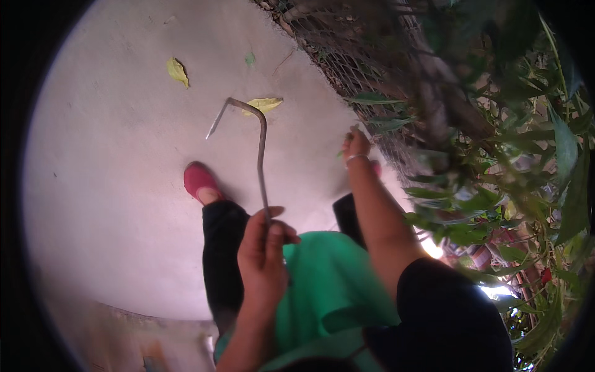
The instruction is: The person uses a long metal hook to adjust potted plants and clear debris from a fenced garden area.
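- Left hand (263,251): fingers wrapped tight around the near end of a thin metal rod (261,164), thumb pressed along the side; the hold sits at the very bottom of the shaft.
- Metal rod: long axis runs almost straight from near to far, rising from the fist above the concrete floor (105,161). At its far end it bends over to the left, and a short flattened tip slants down and left, pointing toward the floor.
- Handling, as judged: the rod looks stiff and slim, probably light to moderate in weight, with a smooth, dull surface that could turn in the palm. A grip at the near end gives reach but little control of the hooked tip; a hold further up the shaft would steady it.
- Right hand (356,146): raised to the wire mesh fence (347,68) on the right, a bangle at the wrist; whether its fingers pinch the mesh or a leaf cannot be told.
- Surroundings: yellow fallen leaves (177,70) lie on the floor beyond the hook; green foliage (508,186) crowds the right; a red shoe (198,180) stands near the rod's middle.
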A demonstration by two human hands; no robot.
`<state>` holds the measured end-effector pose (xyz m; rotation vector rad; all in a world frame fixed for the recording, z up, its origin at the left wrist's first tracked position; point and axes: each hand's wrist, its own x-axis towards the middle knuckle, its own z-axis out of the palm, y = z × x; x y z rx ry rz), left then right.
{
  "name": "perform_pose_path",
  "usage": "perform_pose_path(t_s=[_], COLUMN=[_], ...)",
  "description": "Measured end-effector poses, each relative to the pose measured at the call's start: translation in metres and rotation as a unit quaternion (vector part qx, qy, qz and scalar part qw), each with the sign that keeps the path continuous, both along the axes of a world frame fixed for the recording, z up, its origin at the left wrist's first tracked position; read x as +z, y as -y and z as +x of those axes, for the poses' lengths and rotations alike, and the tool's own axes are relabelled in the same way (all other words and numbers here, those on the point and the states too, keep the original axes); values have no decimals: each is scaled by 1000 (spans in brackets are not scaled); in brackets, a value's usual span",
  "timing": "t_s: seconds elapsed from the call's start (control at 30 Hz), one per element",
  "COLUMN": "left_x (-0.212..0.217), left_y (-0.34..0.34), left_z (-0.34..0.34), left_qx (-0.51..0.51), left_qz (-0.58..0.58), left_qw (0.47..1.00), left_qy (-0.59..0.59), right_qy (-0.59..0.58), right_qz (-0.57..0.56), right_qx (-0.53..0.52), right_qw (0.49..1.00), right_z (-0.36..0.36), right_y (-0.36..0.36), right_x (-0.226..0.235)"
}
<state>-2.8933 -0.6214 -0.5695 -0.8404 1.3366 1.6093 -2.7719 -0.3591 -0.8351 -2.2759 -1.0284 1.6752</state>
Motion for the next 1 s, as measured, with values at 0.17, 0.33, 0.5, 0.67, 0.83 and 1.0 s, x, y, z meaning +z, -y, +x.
perform_pose_path(t_s=[0.17, 0.33, 0.5, 0.67, 0.83, 1.0], left_x=[-4, -14, -5, -1, 2, 21], left_y=[-18, -25, -28, -38, -24, -2], left_z=[17, 29, 25, 18, 22, 62], left_qx=[-22, -38, -31, -43, -33, -61], left_qz=[0, -5, -22, -24, -21, -35], left_qw=[999, 999, 999, 997, 991, 980], left_qy=[-23, -26, -37, -65, -128, -189], right_qy=[-20, 124, 31, -134, -187, -99], right_qz=[116, 172, 119, 35, -86, -128], right_qx=[-85, -12, 28, 54, 135, 271], right_qw=[989, 977, 992, 989, 969, 949], right_z=[-12, -26, -33, -66, -43, 17], right_y=[-50, -52, -25, 23, 52, 51], right_x=[-92, -132, -98, 37, 173, 336])
